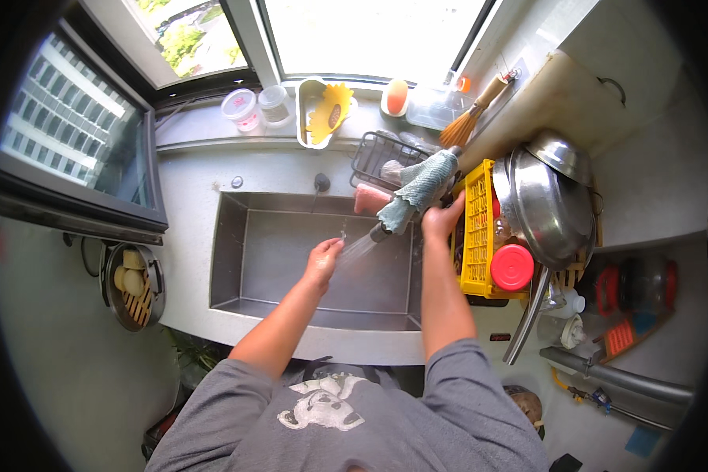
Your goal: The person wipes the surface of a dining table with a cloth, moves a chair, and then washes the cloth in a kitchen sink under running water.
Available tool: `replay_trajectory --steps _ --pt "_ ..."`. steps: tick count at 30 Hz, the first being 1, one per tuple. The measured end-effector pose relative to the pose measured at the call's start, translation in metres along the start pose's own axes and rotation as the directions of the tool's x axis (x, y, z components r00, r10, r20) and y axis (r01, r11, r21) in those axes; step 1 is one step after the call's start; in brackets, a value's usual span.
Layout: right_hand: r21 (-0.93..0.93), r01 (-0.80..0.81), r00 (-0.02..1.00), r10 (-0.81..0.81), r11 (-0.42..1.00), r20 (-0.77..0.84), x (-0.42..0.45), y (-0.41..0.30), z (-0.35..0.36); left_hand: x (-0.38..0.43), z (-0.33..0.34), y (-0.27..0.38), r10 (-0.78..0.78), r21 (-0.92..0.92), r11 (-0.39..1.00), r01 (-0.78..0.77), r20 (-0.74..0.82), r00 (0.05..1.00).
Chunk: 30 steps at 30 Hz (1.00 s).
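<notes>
Water sprays from a faucet (380, 232) into a stainless steel sink (289, 259). My left hand (324, 262) is wet and lies over the sink beside the spray; nothing shows in it, and its fingers look drawn together, though their exact pose is unclear. A blue-green cloth (419, 189) hangs over the faucet, and a pink cloth (370, 199) is beside it at the sink's back edge. My right hand (442, 218) is at the faucet's right side, close to a yellow plastic basket (478, 236). Its fingertips are hidden, so its grip cannot be told.
The basket holds a red-lidded jar (511, 267) and metal pans (551, 206). Behind the sink are a wire rack (383, 156), a sunflower-shaped item (330, 113), plastic tubs (240, 110) and a small broom (475, 112). An open window sash (153, 171) juts in at the left.
</notes>
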State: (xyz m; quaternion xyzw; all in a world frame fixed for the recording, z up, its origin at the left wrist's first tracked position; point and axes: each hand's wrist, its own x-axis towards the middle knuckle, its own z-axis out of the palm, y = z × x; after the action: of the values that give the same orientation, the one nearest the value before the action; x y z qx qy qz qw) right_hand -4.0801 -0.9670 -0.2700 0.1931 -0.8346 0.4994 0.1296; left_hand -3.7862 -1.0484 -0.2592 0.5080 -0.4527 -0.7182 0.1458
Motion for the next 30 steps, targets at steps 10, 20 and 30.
replay_trajectory --steps 10,20,30 --pt "0.179 -0.199 0.957 0.152 0.964 0.246 -0.047 -0.052 -0.035 -0.068 -0.129 0.062 0.154 0.538 0.826 -0.166 0.068 0.986" --pt "0.289 0.127 0.589 -0.306 0.949 0.747 -0.055 -0.296 -0.183 -0.202 -0.088 0.293 0.159 0.624 -0.148 -0.767 0.781 0.604" --pt "0.669 0.582 0.617 -0.787 0.462 0.007 -0.082 -0.531 -0.252 -0.300 -0.155 0.361 0.817 0.185 -0.509 -0.841 0.412 -0.404"
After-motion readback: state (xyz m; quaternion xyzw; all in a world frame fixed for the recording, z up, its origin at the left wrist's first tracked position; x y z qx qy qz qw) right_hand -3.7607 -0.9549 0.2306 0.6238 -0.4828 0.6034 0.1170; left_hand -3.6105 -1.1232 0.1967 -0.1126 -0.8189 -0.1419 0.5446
